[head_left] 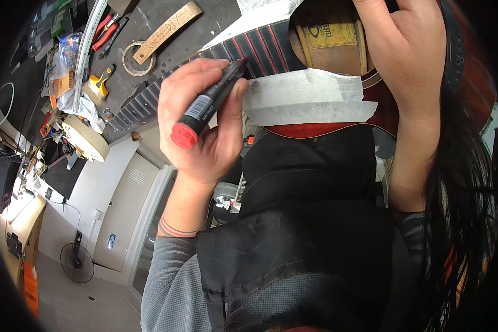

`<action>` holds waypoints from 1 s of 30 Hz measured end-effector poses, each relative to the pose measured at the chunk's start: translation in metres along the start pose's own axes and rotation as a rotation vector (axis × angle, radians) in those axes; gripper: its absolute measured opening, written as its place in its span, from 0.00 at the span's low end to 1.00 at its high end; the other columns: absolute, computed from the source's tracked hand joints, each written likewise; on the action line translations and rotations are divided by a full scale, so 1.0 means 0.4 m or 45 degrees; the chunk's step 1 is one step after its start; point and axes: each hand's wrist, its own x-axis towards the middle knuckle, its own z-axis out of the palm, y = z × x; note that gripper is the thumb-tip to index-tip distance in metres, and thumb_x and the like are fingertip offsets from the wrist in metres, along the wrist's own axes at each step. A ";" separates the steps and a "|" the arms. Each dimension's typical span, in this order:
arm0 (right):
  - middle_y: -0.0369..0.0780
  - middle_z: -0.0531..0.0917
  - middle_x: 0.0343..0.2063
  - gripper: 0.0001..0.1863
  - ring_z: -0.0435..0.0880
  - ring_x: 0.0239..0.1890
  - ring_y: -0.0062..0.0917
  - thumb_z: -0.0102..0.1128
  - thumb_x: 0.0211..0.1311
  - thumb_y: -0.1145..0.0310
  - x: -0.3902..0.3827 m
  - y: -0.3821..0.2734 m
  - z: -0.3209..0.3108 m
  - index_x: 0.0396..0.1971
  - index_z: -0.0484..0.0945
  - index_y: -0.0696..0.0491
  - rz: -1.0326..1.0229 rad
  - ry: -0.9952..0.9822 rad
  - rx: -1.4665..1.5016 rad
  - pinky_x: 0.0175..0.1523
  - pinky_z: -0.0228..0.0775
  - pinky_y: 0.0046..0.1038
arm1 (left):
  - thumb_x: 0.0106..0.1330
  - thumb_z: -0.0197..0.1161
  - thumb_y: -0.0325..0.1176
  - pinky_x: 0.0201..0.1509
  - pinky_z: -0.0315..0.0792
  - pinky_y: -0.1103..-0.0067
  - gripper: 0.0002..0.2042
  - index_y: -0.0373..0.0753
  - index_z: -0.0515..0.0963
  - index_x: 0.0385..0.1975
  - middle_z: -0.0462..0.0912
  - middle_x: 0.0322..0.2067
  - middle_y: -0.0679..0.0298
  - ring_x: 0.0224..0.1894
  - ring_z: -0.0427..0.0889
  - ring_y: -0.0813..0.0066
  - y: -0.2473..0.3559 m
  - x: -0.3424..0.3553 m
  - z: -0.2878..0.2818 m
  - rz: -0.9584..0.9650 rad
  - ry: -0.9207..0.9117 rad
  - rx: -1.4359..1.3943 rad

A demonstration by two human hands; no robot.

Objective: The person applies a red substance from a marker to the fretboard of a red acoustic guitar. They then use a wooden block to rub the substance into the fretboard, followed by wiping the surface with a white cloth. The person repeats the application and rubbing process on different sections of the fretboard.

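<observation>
My left hand (202,113) is closed round a black marker pen (207,99) with a red end. The pen's tip meets a fret on the dark fretboard (218,53) of a guitar. Several frets (268,50) between the pen and the soundhole (337,44) are coloured red; those farther left are silvery. White masking tape (310,97) covers the dark red guitar body (315,131) beside the fretboard. Over the body, right of the soundhole, my right hand (406,50) lies with its fingers apart. Its fingertips are cut off by the upper edge.
On the dark bench lie a tape roll (130,65), a wooden strip (169,32) with writing, red-handled pliers (102,30), a yellow-handled brush (98,83) and a metal ruler (82,66). A fan (76,260) stands beyond, at lower left. Long dark hair (459,182) hangs at the right.
</observation>
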 end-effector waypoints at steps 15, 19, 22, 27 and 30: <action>0.40 0.84 0.38 0.10 0.82 0.40 0.23 0.64 0.77 0.72 0.003 -0.034 -0.004 0.51 0.81 0.60 0.205 -0.010 0.164 0.49 0.74 0.26 | 0.63 0.75 0.13 0.55 0.83 0.70 0.22 0.28 0.75 0.55 0.87 0.46 0.45 0.49 0.89 0.59 0.003 -0.018 -0.033 -0.139 -0.010 -0.238; 0.39 0.84 0.39 0.10 0.82 0.41 0.21 0.63 0.78 0.72 -0.008 -0.013 0.010 0.51 0.81 0.60 0.177 0.014 0.122 0.49 0.74 0.25 | 0.70 0.71 0.14 0.55 0.84 0.77 0.20 0.27 0.72 0.59 0.86 0.50 0.45 0.50 0.88 0.69 -0.003 0.011 -0.023 -0.342 0.153 -0.384; 0.39 0.84 0.39 0.10 0.82 0.41 0.21 0.63 0.78 0.72 -0.008 -0.013 0.017 0.51 0.81 0.60 0.147 0.027 0.068 0.49 0.74 0.25 | 0.71 0.72 0.15 0.54 0.84 0.78 0.20 0.26 0.72 0.59 0.86 0.50 0.47 0.48 0.88 0.71 -0.009 0.021 -0.025 -0.361 0.144 -0.377; 0.38 0.83 0.39 0.09 0.82 0.41 0.20 0.63 0.78 0.72 0.006 -0.046 0.000 0.51 0.81 0.60 0.167 -0.014 0.071 0.49 0.74 0.24 | 0.71 0.72 0.15 0.53 0.85 0.78 0.21 0.26 0.72 0.59 0.87 0.50 0.47 0.48 0.88 0.71 -0.012 0.028 -0.019 -0.356 0.146 -0.364; 0.38 0.84 0.39 0.09 0.82 0.41 0.20 0.63 0.79 0.72 0.008 -0.042 -0.007 0.52 0.81 0.60 0.226 -0.040 0.211 0.49 0.74 0.24 | 0.71 0.72 0.15 0.54 0.85 0.78 0.21 0.26 0.72 0.59 0.87 0.50 0.47 0.48 0.88 0.70 -0.017 0.032 -0.014 -0.342 0.141 -0.346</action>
